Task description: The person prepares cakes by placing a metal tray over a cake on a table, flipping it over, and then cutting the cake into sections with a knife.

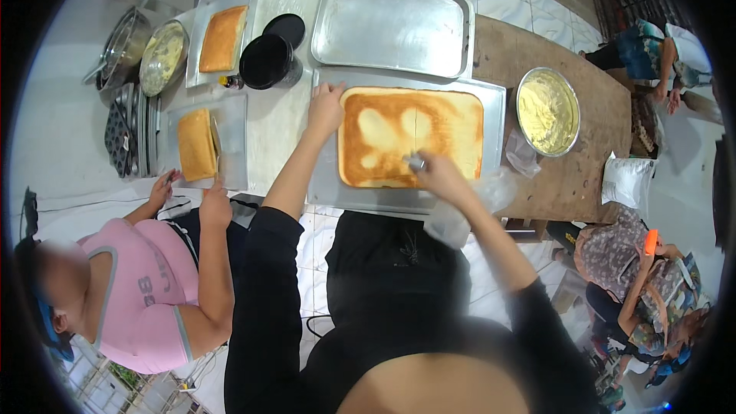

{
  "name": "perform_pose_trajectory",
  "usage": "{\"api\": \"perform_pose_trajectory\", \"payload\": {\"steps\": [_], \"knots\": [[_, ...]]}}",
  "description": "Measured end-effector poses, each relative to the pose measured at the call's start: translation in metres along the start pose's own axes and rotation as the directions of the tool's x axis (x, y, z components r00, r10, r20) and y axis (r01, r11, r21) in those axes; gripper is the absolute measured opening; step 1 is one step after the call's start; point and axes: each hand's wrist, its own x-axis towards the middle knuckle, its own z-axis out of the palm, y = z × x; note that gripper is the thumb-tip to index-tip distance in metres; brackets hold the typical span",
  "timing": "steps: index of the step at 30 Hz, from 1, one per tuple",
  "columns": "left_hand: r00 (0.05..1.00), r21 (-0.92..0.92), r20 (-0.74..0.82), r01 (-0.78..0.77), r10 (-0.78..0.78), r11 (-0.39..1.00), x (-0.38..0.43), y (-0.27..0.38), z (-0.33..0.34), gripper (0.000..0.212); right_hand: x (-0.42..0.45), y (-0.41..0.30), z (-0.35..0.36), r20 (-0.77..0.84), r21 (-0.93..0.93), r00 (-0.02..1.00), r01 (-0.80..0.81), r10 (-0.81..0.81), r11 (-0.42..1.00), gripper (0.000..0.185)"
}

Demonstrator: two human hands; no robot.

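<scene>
A flat rectangular sheet cake (448, 126), browned with paler patches, lies on an upside-down or flat metal tray (325, 167) before me. A thin straight line runs down the cake from its far edge towards my right hand. My right hand (440, 175) is closed around a small metal tool (414, 161), blurred and held over the cake's near half; its exact kind cannot be told. My left hand (328, 106) rests at the cake's far left corner, fingers bent over the tray, with nothing seen in its grasp. Clear plastic (451, 224) hangs at the near edge, below my right forearm.
An empty metal baking tray (391, 29) lies beyond. Right stands a steel bowl of pale yellow cream (549, 112). Black tubs (267, 63) and a tray with cake (224, 40) are at the back left. A co-worker at left handles a rolled or folded cake (196, 144). Other people are at right.
</scene>
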Motion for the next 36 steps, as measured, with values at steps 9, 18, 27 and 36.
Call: {"api": "perform_pose_trajectory", "payload": {"steps": [9, 18, 27, 36], "knots": [[0.991, -0.034, 0.053, -0.125, 0.126, 0.992, 0.034, 0.021, 0.009, 0.027, -0.027, 0.074, 0.124, -0.126, 0.233, 0.991, 0.064, -0.035, 0.970, 0.031], [0.889, -0.184, 0.429, 0.261, -0.161, 0.948, 0.059, 0.019, -0.030, 0.037, -0.022, 0.025, 0.083, 0.500, 0.700, 0.832, -0.552, 0.241, 0.453, 0.011], [0.855, -0.254, 0.518, 0.108, 0.041, 0.961, 0.016, 0.067, -0.105, 0.034, -0.033, 0.040, 0.091, 0.572, 0.797, 0.809, -0.587, 0.135, 0.141, 0.010], [0.951, -0.225, 0.124, -0.251, 0.283, 0.942, -0.057, 0.117, -0.165, 0.027, -0.055, 0.049, 0.051, 0.583, 0.767, 0.801, -0.598, 0.135, 0.232, 0.037]]}}
